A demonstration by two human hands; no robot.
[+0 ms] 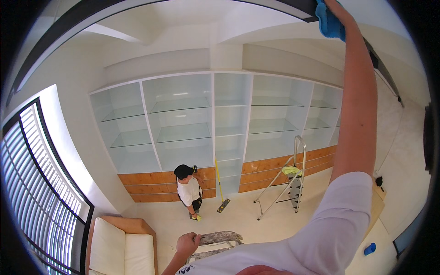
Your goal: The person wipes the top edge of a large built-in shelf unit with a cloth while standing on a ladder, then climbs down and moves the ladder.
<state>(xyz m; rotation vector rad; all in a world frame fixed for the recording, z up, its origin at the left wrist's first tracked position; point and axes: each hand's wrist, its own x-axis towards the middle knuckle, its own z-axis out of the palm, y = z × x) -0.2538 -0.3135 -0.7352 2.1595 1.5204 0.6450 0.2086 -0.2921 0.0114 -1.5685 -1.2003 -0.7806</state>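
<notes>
Raised high at the upper right, my right hand (338,13) presses a blue cloth (328,21) against the end of a dark ceiling-mounted rail (292,7). The top of that hand is cut off by the picture's edge. Low in front of me, my left hand (187,244) grips the worn, paint-spattered top of a ladder (220,238). My body hides the lower part of this ladder.
A co-worker (189,192) holding a yellow cloth stands by white shelving (213,117) with glass shelves. A yellow-handled flat mop (220,182) leans there. An aluminium stepladder (298,178) bears a lime cloth (290,170). A sofa (137,247) and blue cup (370,249) are below.
</notes>
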